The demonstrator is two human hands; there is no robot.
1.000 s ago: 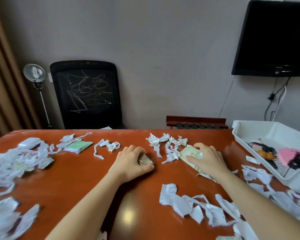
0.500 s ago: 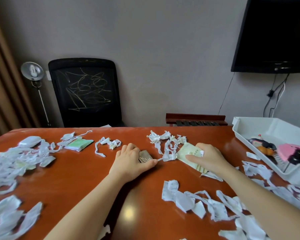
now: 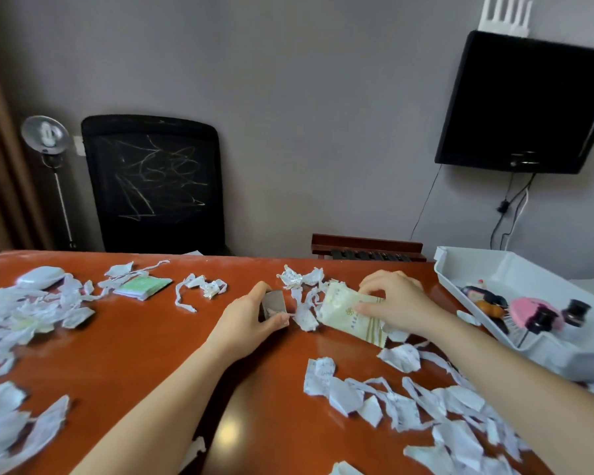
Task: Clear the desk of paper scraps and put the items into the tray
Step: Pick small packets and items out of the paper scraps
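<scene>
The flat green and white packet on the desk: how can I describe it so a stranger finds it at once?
Find the black mesh office chair behind the reddish-brown wooden desk. Below it, near the desk's far edge, lies the flat green and white packet, among torn white paper scraps. It alone there is green and has straight edges.

Red-brown desk [image 3: 124, 341], white paper scraps [image 3: 391, 399], pale-green packet [image 3: 350, 313]

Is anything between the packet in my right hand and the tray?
Nothing tall. Only a small paper scrap lies flat on the desk between the right hand with its packet and the tray.
</scene>
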